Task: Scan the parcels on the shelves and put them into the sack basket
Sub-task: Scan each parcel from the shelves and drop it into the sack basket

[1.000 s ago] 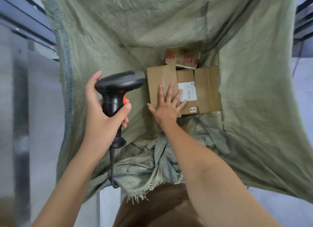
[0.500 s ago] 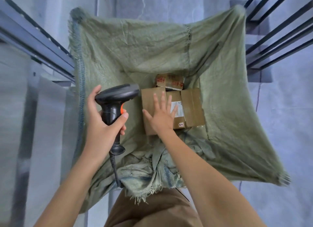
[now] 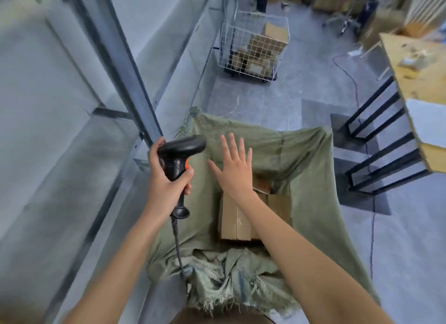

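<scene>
Green sack [image 3: 311,178] holds two boxes: big box [image 3: 235,217], small box [image 3: 263,184] at its 12. Right hand [image 3: 235,169] splayed, empty, above them; left hand [image 3: 166,178] grips scanner [image 3: 179,154].

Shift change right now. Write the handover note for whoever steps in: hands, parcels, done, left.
Left hand: closed around the black barcode scanner, cable hanging down over the sack's near edge.
Right hand: open, empty, fingers spread above the sack.
Green sack basket: holds a large cardboard parcel lying flat, with a smaller parcel at its far end.
Done: at least those two parcels are in the sack.
Left: no parcel in hand; fetch the next from the shelves, scan it, drop it in. The shelves' contents are out of view here.
</scene>
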